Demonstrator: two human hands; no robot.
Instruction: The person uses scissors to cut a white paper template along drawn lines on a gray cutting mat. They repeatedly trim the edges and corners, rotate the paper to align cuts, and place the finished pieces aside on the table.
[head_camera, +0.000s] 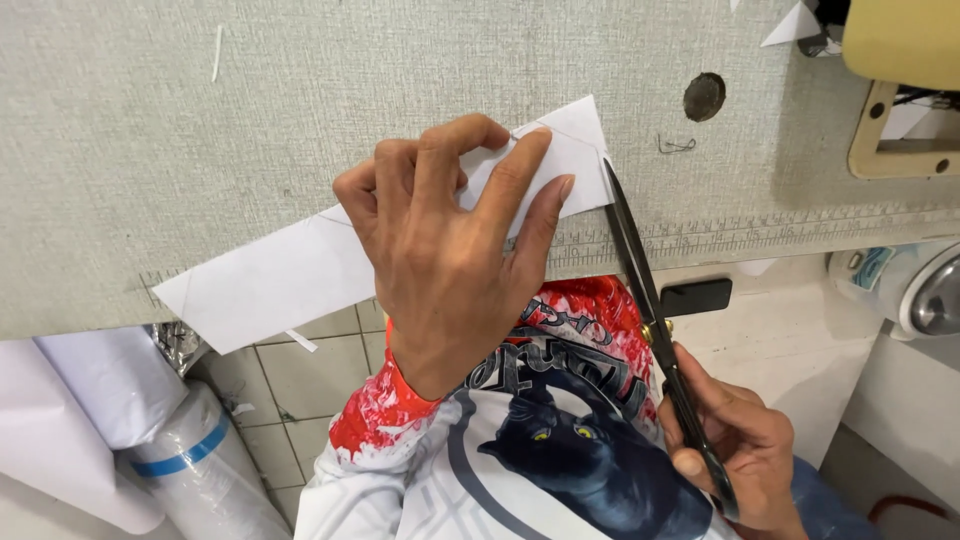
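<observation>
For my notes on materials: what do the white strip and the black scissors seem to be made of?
The long white strip looks like matte paper or stiff interfacing: flat, thin, with drawn lines. The black scissors look like dark metal blades with a brass-coloured pivot; the handle is hidden in the right hand.

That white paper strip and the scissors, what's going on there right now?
A person is cutting a long white paper strip on a grey textured table. The left hand presses the strip flat near its right end, fingers spread over pencil lines drawn on it. The right hand holds black scissors by the handles, with the blade tips at the strip's right edge. White rolls stand on the tiled floor below.
</observation>
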